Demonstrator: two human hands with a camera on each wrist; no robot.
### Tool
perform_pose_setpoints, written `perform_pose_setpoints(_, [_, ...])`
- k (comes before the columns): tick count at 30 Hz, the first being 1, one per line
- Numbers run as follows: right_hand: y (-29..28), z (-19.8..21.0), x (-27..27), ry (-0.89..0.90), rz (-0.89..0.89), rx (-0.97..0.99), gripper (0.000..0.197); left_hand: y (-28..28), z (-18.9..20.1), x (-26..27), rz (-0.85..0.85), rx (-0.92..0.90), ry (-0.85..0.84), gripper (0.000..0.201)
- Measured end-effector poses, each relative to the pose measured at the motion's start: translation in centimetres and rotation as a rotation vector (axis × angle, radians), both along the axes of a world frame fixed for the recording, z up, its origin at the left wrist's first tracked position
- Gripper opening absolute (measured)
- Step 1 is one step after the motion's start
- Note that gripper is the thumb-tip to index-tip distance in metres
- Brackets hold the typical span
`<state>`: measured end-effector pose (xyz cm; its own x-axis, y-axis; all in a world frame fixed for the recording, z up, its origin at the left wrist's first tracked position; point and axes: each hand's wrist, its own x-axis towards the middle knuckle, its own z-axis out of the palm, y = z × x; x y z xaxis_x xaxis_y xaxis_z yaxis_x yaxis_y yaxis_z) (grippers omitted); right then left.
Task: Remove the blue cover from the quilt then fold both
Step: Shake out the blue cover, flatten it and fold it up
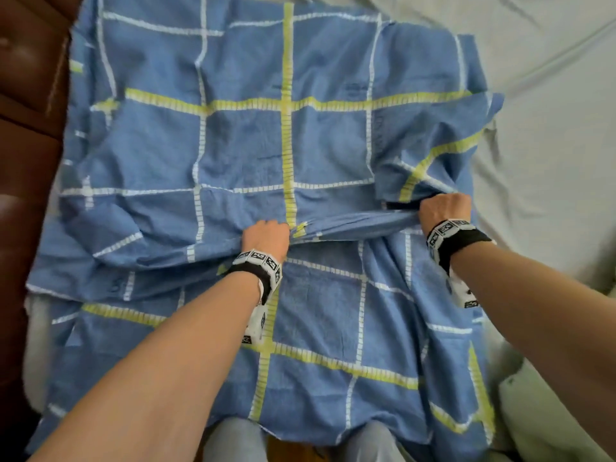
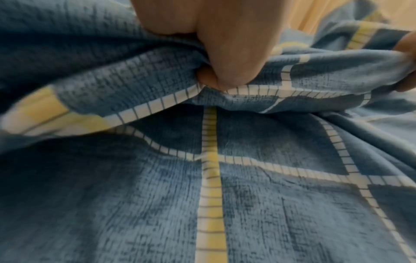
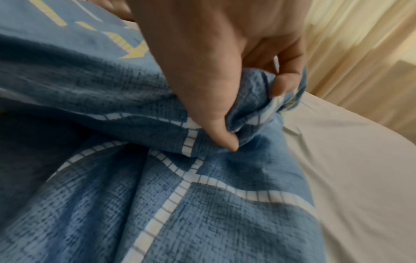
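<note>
The blue checked fabric cover (image 1: pixel 246 145) lay spread on the grey-sheeted bed (image 1: pixel 550 95). Left hand (image 1: pixel 266 235) and right hand (image 1: pixel 445 210) each gripped its bunched fold, well apart.

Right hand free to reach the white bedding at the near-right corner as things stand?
Probably not yet: the right hand grips a bunched edge of the blue cover, as does the left hand. The white bedding itself lies uncovered.
</note>
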<state>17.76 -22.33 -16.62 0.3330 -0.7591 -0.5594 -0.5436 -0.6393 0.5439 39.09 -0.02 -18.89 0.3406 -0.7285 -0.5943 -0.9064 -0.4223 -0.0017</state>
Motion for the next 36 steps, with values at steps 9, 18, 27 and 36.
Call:
perform_pose_setpoints(9, [3.7, 9.2, -5.6, 0.136, -0.036, -0.141, 0.044, 2.3, 8.9, -0.9, -0.090, 0.057, -0.032, 0.029])
perform_pose_setpoints(18, [11.0, 15.9, -16.5, -0.297, 0.267, -0.139, 0.014, 8.2, 16.4, -5.2, -0.189, 0.115, -0.142, 0.030])
perform_pose_setpoints(27, [24.2, 18.7, -24.6, -0.259, -0.050, -0.079, 0.014, 14.0, 17.5, -11.2, -0.407, 0.286, 0.016, 0.027])
perform_pose_setpoints(36, [33.9, 14.8, -32.0, -0.054, -0.292, 0.069, 0.033, 21.3, 14.9, -18.6, -0.481, 0.383, 0.115, 0.010])
